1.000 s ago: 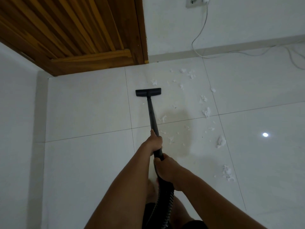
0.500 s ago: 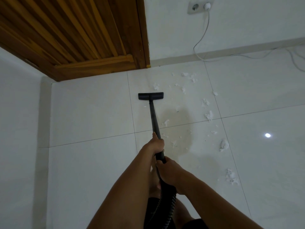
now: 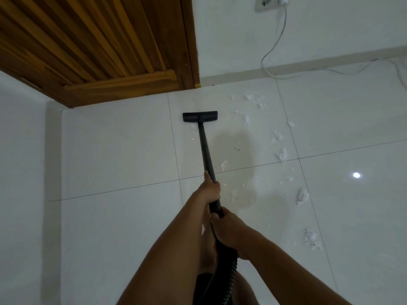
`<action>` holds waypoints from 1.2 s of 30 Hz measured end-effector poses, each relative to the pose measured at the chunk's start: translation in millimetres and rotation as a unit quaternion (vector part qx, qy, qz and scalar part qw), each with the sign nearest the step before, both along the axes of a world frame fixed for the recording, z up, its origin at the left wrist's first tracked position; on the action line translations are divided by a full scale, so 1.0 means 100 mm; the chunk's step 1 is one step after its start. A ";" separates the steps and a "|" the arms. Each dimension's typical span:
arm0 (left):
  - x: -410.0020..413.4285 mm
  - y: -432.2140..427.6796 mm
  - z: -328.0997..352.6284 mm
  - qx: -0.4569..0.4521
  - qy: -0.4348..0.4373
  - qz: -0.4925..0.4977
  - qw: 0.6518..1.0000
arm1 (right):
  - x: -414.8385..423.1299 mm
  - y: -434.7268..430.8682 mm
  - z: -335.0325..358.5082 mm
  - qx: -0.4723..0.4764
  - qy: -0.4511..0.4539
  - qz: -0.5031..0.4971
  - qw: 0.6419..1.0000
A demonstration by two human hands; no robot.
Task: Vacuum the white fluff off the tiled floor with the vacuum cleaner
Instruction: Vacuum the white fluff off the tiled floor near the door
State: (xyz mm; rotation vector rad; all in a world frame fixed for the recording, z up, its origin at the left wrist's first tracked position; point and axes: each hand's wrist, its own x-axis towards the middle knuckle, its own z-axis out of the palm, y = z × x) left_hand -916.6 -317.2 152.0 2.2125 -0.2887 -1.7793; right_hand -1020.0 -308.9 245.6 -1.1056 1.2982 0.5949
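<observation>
As far as visible, progress: partway; little fluff point(image 3: 282, 155) on tiles point(image 3: 110, 150) left of wand point(image 3: 204, 146).
To do: clumps right of nozzle point(image 3: 200, 116), from wall toward person.
L hand point(image 3: 210, 190): wrapped round wand, mid-shaft.
R hand point(image 3: 226, 227): gripping wand's end by hose point(image 3: 229, 278).

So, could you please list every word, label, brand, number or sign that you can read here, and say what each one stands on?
None: no readable text shows anywhere in this view.
The vacuum's black floor nozzle and wand show no brand or label.
The wall socket, wooden door and ribbed hose carry no markings that can be made out.
</observation>
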 end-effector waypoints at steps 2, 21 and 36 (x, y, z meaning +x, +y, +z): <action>0.05 -0.07 -0.01 0.000 0.002 0.004 1.000 | 0.05 -0.07 0.02 0.002 -0.002 -0.004 1.000; 1.28 -1.15 0.62 0.005 0.000 0.055 0.998 | 1.13 -1.01 0.64 -0.016 -0.085 -0.119 0.989; 1.70 -1.38 0.58 -0.005 -0.004 0.060 0.998 | 1.52 -1.27 0.66 0.012 -0.088 -0.121 0.989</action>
